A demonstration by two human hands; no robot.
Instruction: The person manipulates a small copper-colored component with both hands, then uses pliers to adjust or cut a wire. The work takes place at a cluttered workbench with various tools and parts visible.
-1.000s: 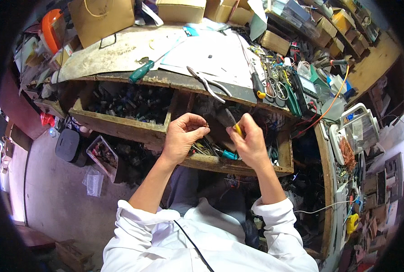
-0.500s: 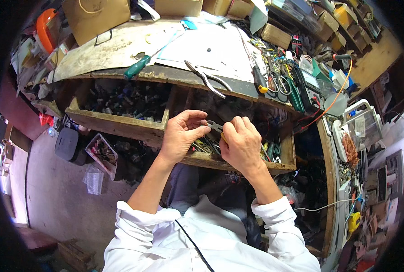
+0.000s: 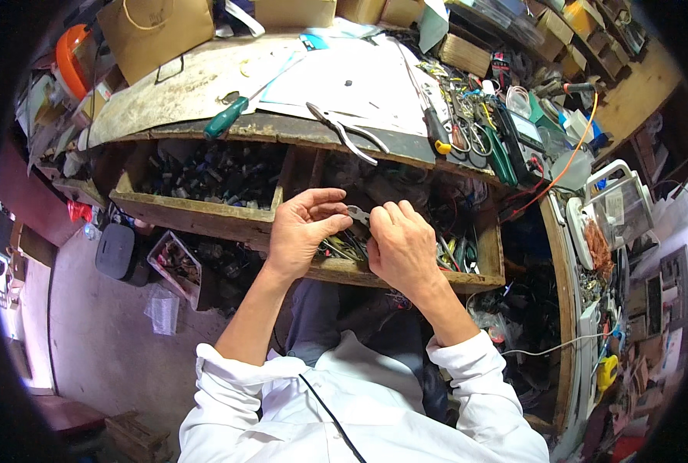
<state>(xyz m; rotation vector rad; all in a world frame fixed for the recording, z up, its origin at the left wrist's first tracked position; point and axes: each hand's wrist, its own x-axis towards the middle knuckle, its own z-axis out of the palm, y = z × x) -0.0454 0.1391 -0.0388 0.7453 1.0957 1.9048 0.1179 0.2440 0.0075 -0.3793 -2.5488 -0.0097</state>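
My right hand is wrapped round a small pair of pliers; only the grey metal jaws show, and the handles are hidden in my fist. Facing it, my left hand pinches with thumb and forefinger at the tip of the jaws. Whatever it holds there is too small to make out. Both hands hover above an open wooden drawer with assorted tools in it. On the bench edge beyond lie pliers with bare metal handles and a green-handled screwdriver.
A second open drawer on the left is full of small dark parts. White paper covers part of the bench. At the right are scissors and hand tools, a dark-handled screwdriver and an orange cable. A bin stands on the floor.
My right hand has shifted slightly left and turned, so the yellow handle seen earlier is now hidden. The left hand keeps its pinch at the jaws.
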